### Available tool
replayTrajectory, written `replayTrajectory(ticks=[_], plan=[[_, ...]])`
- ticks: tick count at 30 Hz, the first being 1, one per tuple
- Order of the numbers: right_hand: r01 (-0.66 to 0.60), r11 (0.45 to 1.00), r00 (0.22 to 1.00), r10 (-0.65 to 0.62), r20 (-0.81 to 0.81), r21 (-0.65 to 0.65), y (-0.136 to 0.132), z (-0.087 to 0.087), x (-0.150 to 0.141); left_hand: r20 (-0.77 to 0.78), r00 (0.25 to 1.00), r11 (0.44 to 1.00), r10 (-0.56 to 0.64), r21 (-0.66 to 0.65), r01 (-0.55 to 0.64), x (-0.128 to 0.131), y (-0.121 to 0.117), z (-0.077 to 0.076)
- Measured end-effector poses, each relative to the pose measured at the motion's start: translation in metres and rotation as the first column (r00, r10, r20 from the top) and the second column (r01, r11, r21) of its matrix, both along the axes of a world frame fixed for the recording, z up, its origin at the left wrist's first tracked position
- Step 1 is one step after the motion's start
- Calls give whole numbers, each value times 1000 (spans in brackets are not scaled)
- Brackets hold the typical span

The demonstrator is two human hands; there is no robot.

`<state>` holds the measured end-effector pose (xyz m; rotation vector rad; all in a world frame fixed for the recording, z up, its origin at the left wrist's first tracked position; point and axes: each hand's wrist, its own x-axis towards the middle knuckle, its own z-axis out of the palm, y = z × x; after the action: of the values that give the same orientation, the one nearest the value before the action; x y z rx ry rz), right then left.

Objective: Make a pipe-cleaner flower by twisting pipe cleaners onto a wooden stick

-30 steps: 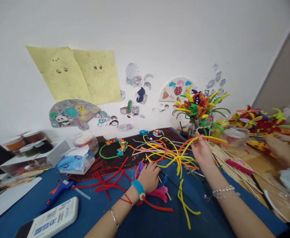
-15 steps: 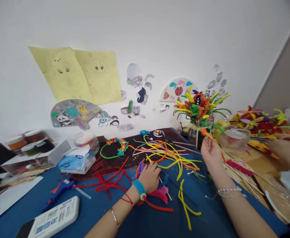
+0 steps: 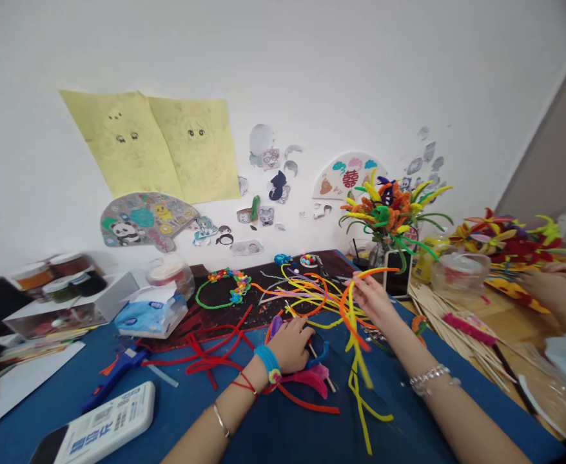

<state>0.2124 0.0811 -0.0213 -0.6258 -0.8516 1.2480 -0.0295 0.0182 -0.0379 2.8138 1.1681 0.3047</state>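
Note:
My left hand lies low on the blue mat, fingers draped over a thin wooden stick and some chenille stems. Around it show a pink petal-like piece, a purple one and a blue stem. The palm hides whatever is beneath. Raised to the right, my right hand pinches yellow and orange chenille stems between thumb and fingers. Their lower ends hang over other yellow stems on the mat. An orange curled piece sits beside the right forearm.
Red stems and a blue glue gun lie left, near a white box-like item. A chenille bouquet stands behind a phone. Wooden sticks lie right, near another person's hand.
My right hand has moved left from beside the bouquet. Yellow and orange stems now hang from its fingers, and the phone has come into view. My left hand stays put.

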Motion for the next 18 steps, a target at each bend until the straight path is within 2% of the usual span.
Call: replayTrajectory(ticks=[2, 5, 7, 8, 9, 12, 14, 16, 18], plan=[[-70, 997, 993, 72, 89, -25, -7, 2, -12, 83, 996, 997, -30, -67, 36, -2, 2, 9], [-138, 990, 969, 142, 203, -37, -16, 3, -26, 325, 946, 986, 1, -156, 53, 1, 2, 25], [-167, 985, 954, 173, 246, -43, -20, 3, -32, 485, 867, 961, 116, -275, 25, 7, -1, 36], [-176, 983, 948, 181, 262, -43, -21, 2, -35, 541, 822, 931, 178, -364, 38, 10, -4, 41], [-182, 982, 942, 186, 280, -43, -23, 2, -38, 573, 785, 880, 236, -468, 77, 13, -7, 45], [-189, 982, 917, 186, 352, -28, -28, 3, -47, 595, 698, 649, 399, -721, 244, 20, -18, 55], [-189, 982, 897, 177, 405, -11, -31, 4, -53, 571, 679, 493, 460, -801, 340, 24, -24, 57], [-182, 983, 882, 156, 445, 17, -32, 4, -56, 534, 676, 367, 507, -844, 391, 27, -28, 57], [-171, 984, 872, 129, 472, 47, -33, 4, -58, 493, 672, 298, 552, -870, 393, 29, -28, 54]])
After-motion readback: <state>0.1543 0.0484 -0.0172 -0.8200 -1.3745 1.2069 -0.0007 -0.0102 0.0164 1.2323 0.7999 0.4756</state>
